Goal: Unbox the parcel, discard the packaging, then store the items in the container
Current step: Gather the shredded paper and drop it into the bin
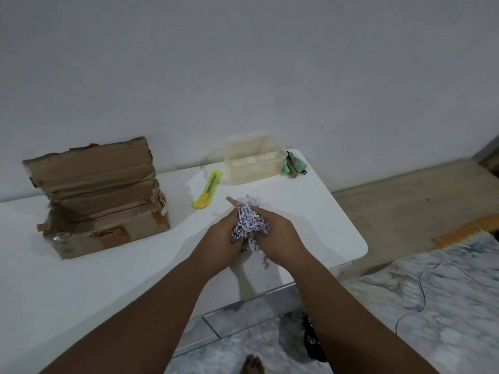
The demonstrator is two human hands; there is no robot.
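Note:
A torn brown cardboard box [105,209] stands open on the left of the white table [81,279], its lid tipped back. Over the table's middle, my left hand [221,238] and my right hand [280,236] press together around a bundle of white shredded paper [249,222]. A brown strip pokes out of the bundle's top left. A few shreds lie on the table below my hands. A clear plastic container [253,164] sits at the table's far right, with small green items [293,164] lying beside it.
A yellow utility knife [207,194] lies between the box and the container. The table's right edge is rounded and close to my right hand. Beyond it lie a marble floor [432,292] with a thin cable, a dark object near my foot, and a wall directly behind the table.

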